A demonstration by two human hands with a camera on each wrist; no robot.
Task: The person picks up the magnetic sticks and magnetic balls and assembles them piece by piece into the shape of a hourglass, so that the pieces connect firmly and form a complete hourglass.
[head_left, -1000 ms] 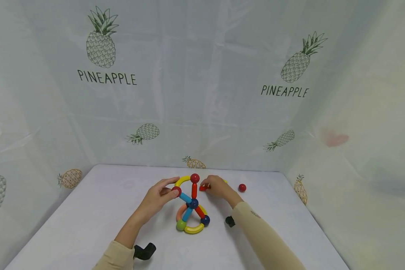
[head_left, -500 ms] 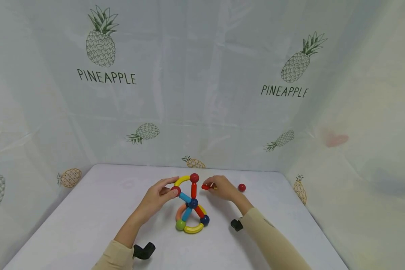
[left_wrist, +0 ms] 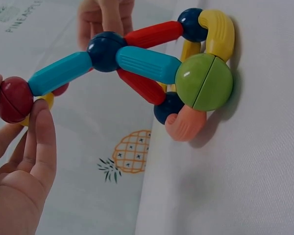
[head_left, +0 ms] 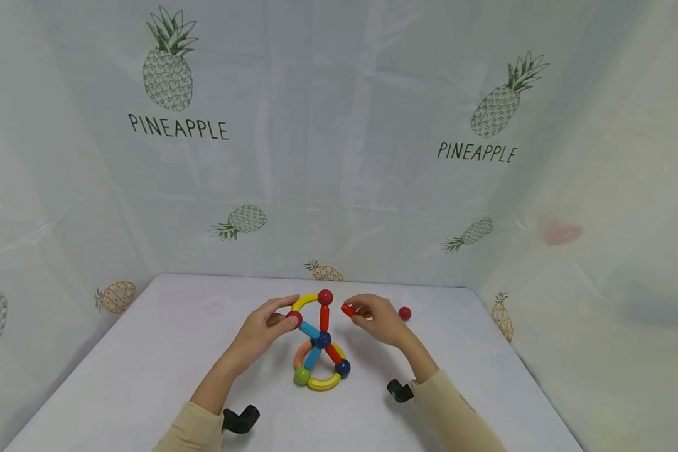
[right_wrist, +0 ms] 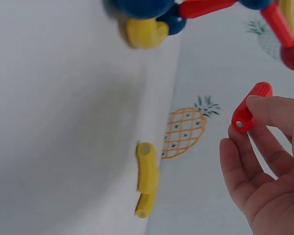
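A figure of magnetic rods and balls stands on the table, with a navy ball point(head_left: 324, 340) at its middle and a green ball point(left_wrist: 204, 82) at its base. From the middle, a light blue rod point(left_wrist: 61, 73) runs to a red ball point(left_wrist: 13, 99), which my left hand point(head_left: 262, 329) pinches between thumb and fingers. A red rod point(head_left: 324, 319) rises to another red ball point(head_left: 324, 297), and a yellow curved rod point(head_left: 305, 302) joins the two red balls. To the right, my right hand point(head_left: 381, 320) holds a separate red rod point(right_wrist: 252, 106) by thumb and fingertips, apart from the figure.
A loose red ball point(head_left: 405, 313) lies behind my right hand. Yellow curved rods point(right_wrist: 147, 169) lie together on the table point(head_left: 147, 376) in the right wrist view. A pineapple-print curtain point(head_left: 339, 157) hangs behind. Black wrist mounts point(head_left: 241, 419) sit at both sleeves.
My right hand has drawn back slightly to the right with the red rod, turning so its fingers show more. The left hand and the figure stay nearly still.
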